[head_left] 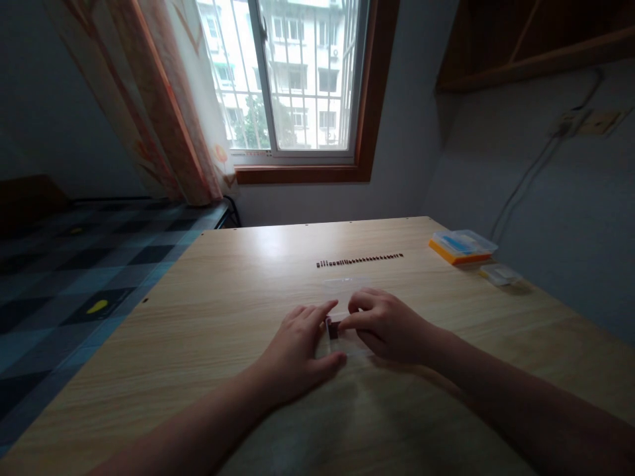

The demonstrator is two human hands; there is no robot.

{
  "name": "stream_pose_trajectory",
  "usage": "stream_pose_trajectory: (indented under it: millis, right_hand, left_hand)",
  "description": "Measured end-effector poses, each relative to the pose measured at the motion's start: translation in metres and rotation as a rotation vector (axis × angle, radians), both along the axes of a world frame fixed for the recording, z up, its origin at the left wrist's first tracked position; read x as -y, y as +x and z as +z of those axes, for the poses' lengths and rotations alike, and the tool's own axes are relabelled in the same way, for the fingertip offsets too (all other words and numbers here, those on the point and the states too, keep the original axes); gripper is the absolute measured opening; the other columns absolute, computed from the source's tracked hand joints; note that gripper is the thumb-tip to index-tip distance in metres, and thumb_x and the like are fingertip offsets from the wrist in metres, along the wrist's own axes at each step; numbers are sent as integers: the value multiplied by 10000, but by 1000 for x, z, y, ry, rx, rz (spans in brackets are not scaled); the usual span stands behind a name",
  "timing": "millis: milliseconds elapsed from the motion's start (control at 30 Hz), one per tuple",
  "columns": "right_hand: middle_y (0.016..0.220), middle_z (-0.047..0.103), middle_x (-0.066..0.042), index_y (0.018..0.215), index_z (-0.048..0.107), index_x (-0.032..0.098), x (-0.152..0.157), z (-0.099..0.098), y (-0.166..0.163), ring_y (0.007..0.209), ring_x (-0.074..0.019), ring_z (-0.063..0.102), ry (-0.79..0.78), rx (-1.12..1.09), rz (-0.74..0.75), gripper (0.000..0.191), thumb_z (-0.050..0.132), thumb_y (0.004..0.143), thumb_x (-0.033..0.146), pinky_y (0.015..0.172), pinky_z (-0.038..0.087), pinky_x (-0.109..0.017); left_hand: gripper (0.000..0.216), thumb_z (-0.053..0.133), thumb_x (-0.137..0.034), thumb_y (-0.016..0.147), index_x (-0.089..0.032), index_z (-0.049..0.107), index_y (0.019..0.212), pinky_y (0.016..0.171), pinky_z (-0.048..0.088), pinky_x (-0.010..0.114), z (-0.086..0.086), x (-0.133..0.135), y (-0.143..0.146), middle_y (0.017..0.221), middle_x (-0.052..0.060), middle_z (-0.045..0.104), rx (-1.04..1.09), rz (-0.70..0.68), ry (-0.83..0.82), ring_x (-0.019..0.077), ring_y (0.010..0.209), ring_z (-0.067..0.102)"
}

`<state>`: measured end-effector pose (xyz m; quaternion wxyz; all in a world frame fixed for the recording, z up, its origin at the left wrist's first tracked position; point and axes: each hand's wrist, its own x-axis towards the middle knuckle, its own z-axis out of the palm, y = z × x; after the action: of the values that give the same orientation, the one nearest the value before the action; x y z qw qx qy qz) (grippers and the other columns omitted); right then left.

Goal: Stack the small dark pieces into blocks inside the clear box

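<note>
Wooden table (223,277): pale grain, dark pieces (360,260) in a row
Clear box (347,345): on it, between hands
Left hand (297,337): spread
Right hand (384,324): pinching or not, cannot tell
Room: window (307,86) ahead, checked bed (119,251) left

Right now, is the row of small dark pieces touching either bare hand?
No, the row lies on the pale wood-grain table, apart from the left hand and right hand.

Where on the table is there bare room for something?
Bare tabletop lies between the left hand and the left edge, and between the row of small dark pieces and the far edge. Crowded: around the clear container and right hand, and by the orange box and clear case.
</note>
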<state>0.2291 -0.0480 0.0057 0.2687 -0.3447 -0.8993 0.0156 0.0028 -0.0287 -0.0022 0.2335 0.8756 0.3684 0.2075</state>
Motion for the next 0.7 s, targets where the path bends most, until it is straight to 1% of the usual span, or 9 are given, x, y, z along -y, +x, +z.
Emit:
stream_pose_trajectory:
  millis: [100, 200, 300, 367, 433, 500, 567, 700]
  right_hand:
    - [816, 579, -45, 958, 735, 224, -1, 8, 5, 780, -169, 501, 124, -164, -3, 303, 479, 857, 97, 723, 426, -316]
    - [829, 598, -51, 996, 735, 238, -8, 10, 17, 815, -184, 532, 248, -358, -130, 306, 487, 880, 102, 739, 453, -338]
    - [894, 618, -64, 1038, 733, 251, -24, -2, 34, 897, -213, 556, 298, -479, -330, 297, 492, 905, 139, 816, 472, -387]
    - [968, 626, -76, 1078, 726, 244, -39, -15, 45, 966, -229, 558, 291, -525, -457, 298, 488, 914, 170, 889, 464, -419]
    - [1020, 627, -84, 1094, 723, 229, -53, -28, 54, 1016, -238, 554, 258, -569, -534, 303, 482, 913, 194, 942, 449, -440]
    - [1071, 619, -94, 1100, 720, 215, -66, -38, 58, 1057, -241, 549, 214, -624, -574, 318, 460, 917, 203, 978, 438, -449]
    - [1125, 610, -103, 1122, 710, 205, -76, -44, 59, 1103, -241, 540, 195, -647, -576, 334, 443, 923, 201, 1010, 425, -450]
    - [1175, 604, -120, 1176, 678, 179, -94, -45, 51, 1141, -242, 525, 231, -516, -515, 346, 425, 940, 192, 1031, 413, -449]
  left_hand:
    - [736, 725, -325, 761, -235, 459, 1441, 1053, 411, 523, 0, 0, 0, 1310, 109, 612, -7, 7, -3, 328, 1200, 530]
    - [740, 731, -328, 759, -239, 460, 1442, 1048, 418, 525, 1, 1, -1, 1312, 112, 611, -18, 16, -15, 331, 1205, 529]
    - [743, 731, -316, 753, -239, 462, 1441, 1045, 420, 527, 1, 1, -1, 1292, 112, 622, -16, 22, -18, 332, 1195, 536]
    - [738, 728, -305, 750, -239, 466, 1437, 1044, 423, 522, 1, 1, 0, 1281, 111, 628, -12, 20, -16, 330, 1190, 540]
    - [733, 729, -298, 744, -240, 474, 1429, 1042, 426, 516, 1, 1, 0, 1277, 109, 631, -9, 19, -14, 328, 1186, 543]
    - [735, 732, -296, 739, -233, 478, 1426, 1041, 426, 515, 2, 2, 0, 1274, 112, 633, -9, 20, -16, 328, 1185, 543]
    - [741, 734, -299, 737, -218, 478, 1427, 1044, 424, 515, 3, 3, 0, 1272, 119, 633, -13, 21, -25, 330, 1187, 541]
    - [723, 738, -297, 734, -223, 495, 1411, 1049, 419, 509, 4, 3, 0, 1286, 113, 626, -9, 19, -34, 328, 1193, 537]
